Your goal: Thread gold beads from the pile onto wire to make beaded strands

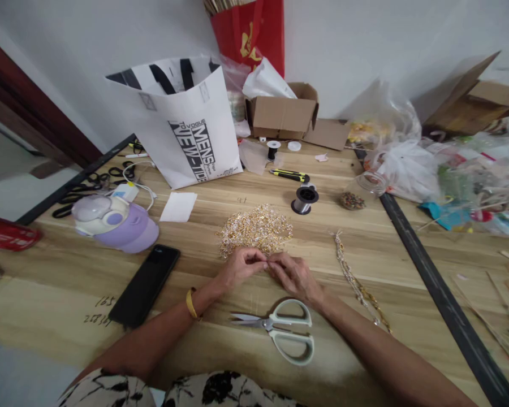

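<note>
My left hand [242, 267] and my right hand [294, 275] meet at the near edge of a pile of gold and clear beads [254, 226]. Both pinch with thumb and fingers, the fingertips almost touching. Whatever lies between them is too small to make out. Closer to me, a pair of scissors [290, 328] with pale handles lies on the table, blades pointing left. Right of my right hand, finished-looking beaded strands [356, 282] are stretched out. Beyond the pile stands a spool of thin wire [305, 200].
A black phone [145, 285] and a purple-and-white cup [121, 224] lie at left. Behind are a white paper bag [190, 133], a box cutter [289, 175], a small black spool [273, 150] and a cardboard box [282, 116]. Plastic bags [407, 169] and a tipped jar of beads [358, 195] are at right.
</note>
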A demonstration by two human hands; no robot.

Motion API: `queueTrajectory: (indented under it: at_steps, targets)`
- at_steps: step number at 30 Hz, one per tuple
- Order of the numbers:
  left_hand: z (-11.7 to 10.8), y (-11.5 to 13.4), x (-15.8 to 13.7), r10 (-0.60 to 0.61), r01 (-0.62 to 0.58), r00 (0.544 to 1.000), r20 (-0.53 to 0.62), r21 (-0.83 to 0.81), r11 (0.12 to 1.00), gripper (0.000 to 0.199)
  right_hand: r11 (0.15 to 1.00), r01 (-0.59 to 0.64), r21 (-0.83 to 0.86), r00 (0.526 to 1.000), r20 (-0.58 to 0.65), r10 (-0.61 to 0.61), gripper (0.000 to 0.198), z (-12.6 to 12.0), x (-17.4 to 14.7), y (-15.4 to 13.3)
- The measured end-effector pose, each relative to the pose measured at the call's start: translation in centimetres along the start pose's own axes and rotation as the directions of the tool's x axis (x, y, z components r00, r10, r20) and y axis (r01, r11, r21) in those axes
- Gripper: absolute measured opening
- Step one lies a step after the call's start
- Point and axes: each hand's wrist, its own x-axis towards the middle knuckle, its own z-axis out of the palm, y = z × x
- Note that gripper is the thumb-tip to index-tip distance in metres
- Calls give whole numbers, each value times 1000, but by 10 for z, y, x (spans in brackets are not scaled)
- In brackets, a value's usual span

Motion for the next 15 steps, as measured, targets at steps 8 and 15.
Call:
queueTrajectory:
  at_steps: [8,15]
  targets:
    - [1,-4,0,46,-45,999,-9,91,995,15,992,-87,89,996,27,85,11,1,1,-1]
    - [-2,-3,1,37,-43,996,82,72,996,15,880,-297,371,955,131,267,15,3,1,0]
